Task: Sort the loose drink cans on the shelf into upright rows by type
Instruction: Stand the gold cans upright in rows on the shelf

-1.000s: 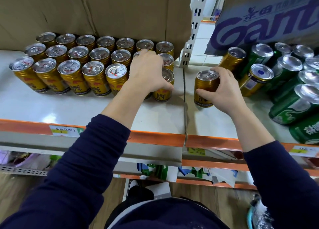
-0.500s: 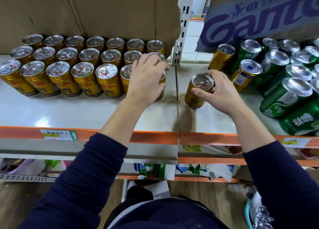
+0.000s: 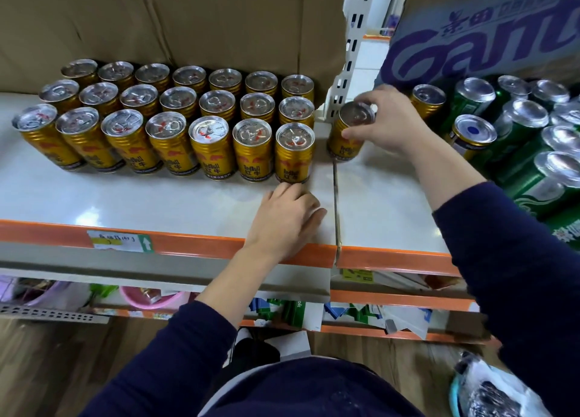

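Gold cans stand upright in 3 rows of 7, 21 in all, on the shelf; the left hand has let go of the front row and rests loosely curled and empty just before its end can. The right hand, pinching 1 more gold can by the rim, has brought it to the seam beside that row, seemingly ready to join. Behind wait 2 loose gold cans and at least 7 green cans, several tilted.

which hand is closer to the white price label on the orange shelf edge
Left. The left hand is at the front of the shelf, to the right of the price label. The right hand is farther back and further right, gripping a gold can.
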The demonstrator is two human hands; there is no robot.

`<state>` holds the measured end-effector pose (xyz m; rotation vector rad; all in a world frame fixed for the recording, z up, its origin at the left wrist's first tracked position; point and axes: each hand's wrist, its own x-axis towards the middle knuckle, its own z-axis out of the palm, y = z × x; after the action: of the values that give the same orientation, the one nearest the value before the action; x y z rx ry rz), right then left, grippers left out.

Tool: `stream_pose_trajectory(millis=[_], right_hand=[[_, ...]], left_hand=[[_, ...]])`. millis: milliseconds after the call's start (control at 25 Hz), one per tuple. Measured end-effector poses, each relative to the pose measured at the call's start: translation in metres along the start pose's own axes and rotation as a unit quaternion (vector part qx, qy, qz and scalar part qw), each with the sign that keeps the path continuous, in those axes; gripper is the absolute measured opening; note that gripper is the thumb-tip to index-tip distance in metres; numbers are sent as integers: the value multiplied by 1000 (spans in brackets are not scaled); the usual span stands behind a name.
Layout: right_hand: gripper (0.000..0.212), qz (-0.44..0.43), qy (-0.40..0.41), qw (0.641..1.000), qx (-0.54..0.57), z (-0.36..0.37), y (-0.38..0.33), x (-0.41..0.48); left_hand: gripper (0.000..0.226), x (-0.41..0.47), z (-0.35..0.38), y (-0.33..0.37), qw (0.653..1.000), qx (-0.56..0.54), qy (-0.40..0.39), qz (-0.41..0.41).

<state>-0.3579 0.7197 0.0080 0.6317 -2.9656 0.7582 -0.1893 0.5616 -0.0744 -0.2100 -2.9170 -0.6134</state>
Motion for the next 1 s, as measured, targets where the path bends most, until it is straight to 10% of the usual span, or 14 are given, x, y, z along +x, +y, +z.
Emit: stream_pose_trajectory(millis=[1000], right_hand=[[62, 53, 38, 992, 112, 32, -11, 39]], left_hand=[[29, -1, 2, 1, 999, 12, 32, -12]])
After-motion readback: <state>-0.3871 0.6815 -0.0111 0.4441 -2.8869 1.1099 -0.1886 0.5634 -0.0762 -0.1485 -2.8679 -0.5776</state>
